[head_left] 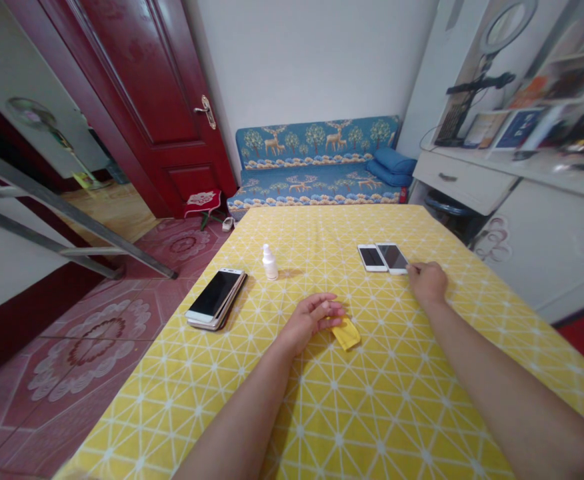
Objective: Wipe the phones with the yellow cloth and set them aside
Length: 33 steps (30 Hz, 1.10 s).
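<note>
My left hand point(312, 320) hovers low over the table with curled fingers, holding a small folded yellow cloth point(347, 334) by its near end. My right hand point(428, 283) is closed at the lower right corner of a white smartphone point(393, 258), thumb and fingers at its edge. That phone lies flat, its dark screen up, right beside a smaller white phone point(373, 257). To the left rests a stack of several phones point(216, 297), a white one with a black screen on top. A small white bottle point(269, 263) stands upright between the stack and the phone pair.
A yellow cloth with white lines covers the table point(317, 227). Behind it stands a blue patterned sofa point(312, 180). A white cabinet point(537, 247) is at the right, a metal frame point(72, 220) and a red stool point(203, 202) at the left.
</note>
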Motion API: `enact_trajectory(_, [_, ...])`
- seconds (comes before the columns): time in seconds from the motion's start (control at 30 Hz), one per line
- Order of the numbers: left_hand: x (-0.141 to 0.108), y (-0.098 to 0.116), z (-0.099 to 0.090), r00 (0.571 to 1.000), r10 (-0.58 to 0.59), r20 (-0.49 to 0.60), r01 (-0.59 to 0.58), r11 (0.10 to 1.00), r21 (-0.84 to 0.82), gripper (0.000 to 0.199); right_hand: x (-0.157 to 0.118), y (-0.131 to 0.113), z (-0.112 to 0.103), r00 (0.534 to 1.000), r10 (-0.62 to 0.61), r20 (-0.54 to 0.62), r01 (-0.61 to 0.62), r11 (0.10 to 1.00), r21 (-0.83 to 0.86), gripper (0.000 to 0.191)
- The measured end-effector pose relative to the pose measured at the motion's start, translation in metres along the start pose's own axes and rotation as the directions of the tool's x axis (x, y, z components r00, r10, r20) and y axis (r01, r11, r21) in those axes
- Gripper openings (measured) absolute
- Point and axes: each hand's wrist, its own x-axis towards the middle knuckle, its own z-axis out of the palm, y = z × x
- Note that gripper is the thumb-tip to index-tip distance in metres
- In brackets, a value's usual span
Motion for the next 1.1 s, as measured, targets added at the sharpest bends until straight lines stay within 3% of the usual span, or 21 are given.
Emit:
enact_trajectory(0.13, [-0.001, 0.003, 0.001, 1.0, -0.013, -0.018, 0.013, 1.0, -0.003, 0.034, -0.01, -0.016, -0.005, 0.995, 0.063, -0.083, -0.052, 0.991, 0.127, 0.033])
enact_trajectory(0.2, [-0.002, 0.004, 0.002, 1.0, -0.015, -0.018, 0.014, 1.0, -0.003, 0.034, -0.027, -0.033, -0.009, 0.985, 0.087, -0.147, -0.037, 0.949, 0.314, 0.04])
enact_trajectory(0.27, [-0.002, 0.004, 0.003, 1.0, -0.008, -0.013, 0.008, 1.0, 0.001, 0.036, -0.053, -0.054, -0.015, 0.992, 0.032, -0.118, 0.02, 0.909, 0.415, 0.035])
enact_trajectory(0.3, [-0.002, 0.003, 0.003, 1.0, 0.003, -0.017, -0.003, 1.0, 0.01, 0.036, -0.068, -0.065, -0.019, 0.998, -0.036, -0.056, 0.057, 0.887, 0.459, 0.03])
enact_trajectory(0.33, [-0.002, 0.002, 0.002, 0.999, 0.023, -0.03, -0.022, 0.999, 0.029, 0.036, -0.085, -0.076, -0.023, 0.987, -0.138, 0.077, 0.076, 0.841, 0.536, 0.026])
enact_trajectory(0.37, [-0.001, 0.0, 0.001, 0.997, 0.056, -0.055, -0.053, 0.997, 0.064, 0.034, -0.101, -0.087, -0.027, 0.95, -0.233, 0.208, 0.072, 0.813, 0.578, 0.026])
enact_trajectory(0.43, [0.0, -0.002, -0.001, 0.976, 0.173, -0.132, -0.145, 0.969, 0.199, 0.028, -0.13, -0.105, -0.036, 0.829, -0.392, 0.399, 0.13, 0.828, 0.545, 0.027])
enact_trajectory(0.47, [0.001, -0.002, -0.004, 0.952, 0.255, -0.168, -0.196, 0.932, 0.306, 0.024, -0.143, -0.111, -0.039, 0.786, -0.422, 0.451, 0.181, 0.856, 0.485, 0.027])
enact_trajectory(0.53, [0.001, 0.002, -0.011, 0.876, 0.446, -0.184, -0.281, 0.781, 0.558, 0.02, -0.161, -0.119, -0.043, 0.745, -0.464, 0.479, 0.31, 0.877, 0.367, 0.03])
enact_trajectory(0.67, [-0.006, 0.029, -0.032, 0.679, 0.734, 0.024, -0.313, 0.26, 0.913, 0.024, -0.174, -0.12, -0.04, 0.717, -0.547, 0.433, 0.469, 0.837, 0.282, 0.025])
enact_trajectory(0.73, [-0.014, 0.049, -0.045, 0.577, 0.816, 0.036, -0.151, 0.064, 0.986, 0.026, -0.173, -0.118, -0.037, 0.716, -0.55, 0.43, 0.469, 0.835, 0.288, 0.014])
enact_trajectory(0.77, [-0.018, 0.058, -0.051, 0.511, 0.859, -0.005, -0.017, 0.016, 1.0, 0.025, -0.173, -0.117, -0.036, 0.715, -0.548, 0.433, 0.463, 0.836, 0.293, 0.011])
enact_trajectory(0.83, [-0.027, 0.072, -0.062, 0.375, 0.922, -0.093, 0.244, -0.001, 0.97, 0.028, -0.172, -0.116, -0.034, 0.716, -0.547, 0.434, 0.453, 0.837, 0.308, 0.008])
enact_trajectory(0.9, [-0.033, 0.08, -0.072, 0.288, 0.943, -0.17, 0.435, 0.03, 0.9, 0.034, -0.171, -0.115, -0.034, 0.719, -0.544, 0.433, 0.441, 0.838, 0.32, 0.007])
enact_trajectory(0.97, [-0.036, 0.081, -0.08, 0.264, 0.934, -0.24, 0.555, 0.056, 0.83, 0.041, -0.171, -0.115, -0.034, 0.722, -0.541, 0.431, 0.431, 0.839, 0.331, 0.006])
enact_trajectory(1.1, [-0.036, 0.078, -0.089, 0.319, 0.867, -0.383, 0.687, 0.067, 0.723, 0.053, -0.17, -0.112, -0.032, 0.727, -0.538, 0.427, 0.406, 0.838, 0.365, 0.006])
